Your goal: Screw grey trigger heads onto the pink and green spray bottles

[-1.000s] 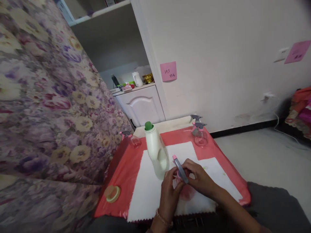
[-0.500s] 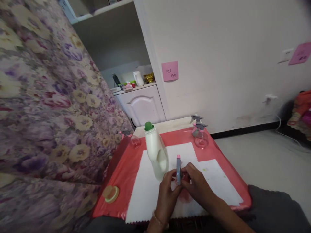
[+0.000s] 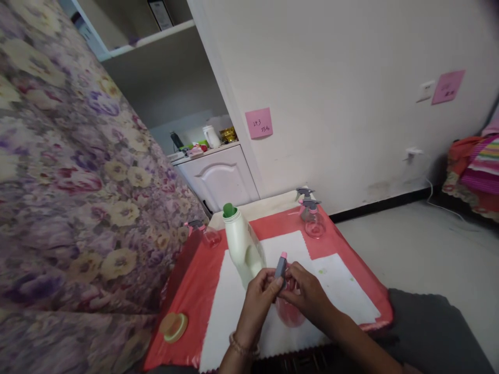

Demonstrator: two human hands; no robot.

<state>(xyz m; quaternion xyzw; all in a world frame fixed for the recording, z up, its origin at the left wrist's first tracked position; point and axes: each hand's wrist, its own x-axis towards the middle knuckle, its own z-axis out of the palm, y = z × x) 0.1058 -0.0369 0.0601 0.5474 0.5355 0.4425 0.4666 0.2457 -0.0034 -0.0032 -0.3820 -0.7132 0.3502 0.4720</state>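
Observation:
My left hand is closed around the grey trigger spray head, which has a pink nozzle tip. Close beside it, my right hand has its fingers bent round the collar between the head and the clear spray bottle. The bottle is upright over the white cloth, its neck partly hidden by my fingers. Just behind my left hand stands a large pale-green jug with its top uncapped and something green in the mouth.
Another spray bottle stands at the back left, and two more, one a clear bottle, at the back right. A round cap-like piece lies at the front left of the red tablecloth. A floral curtain hangs at the left.
The spray head has turned and now tilts, with my left hand gripping it more fully. More of the bottle shows below my hands. The whole view has shifted slightly.

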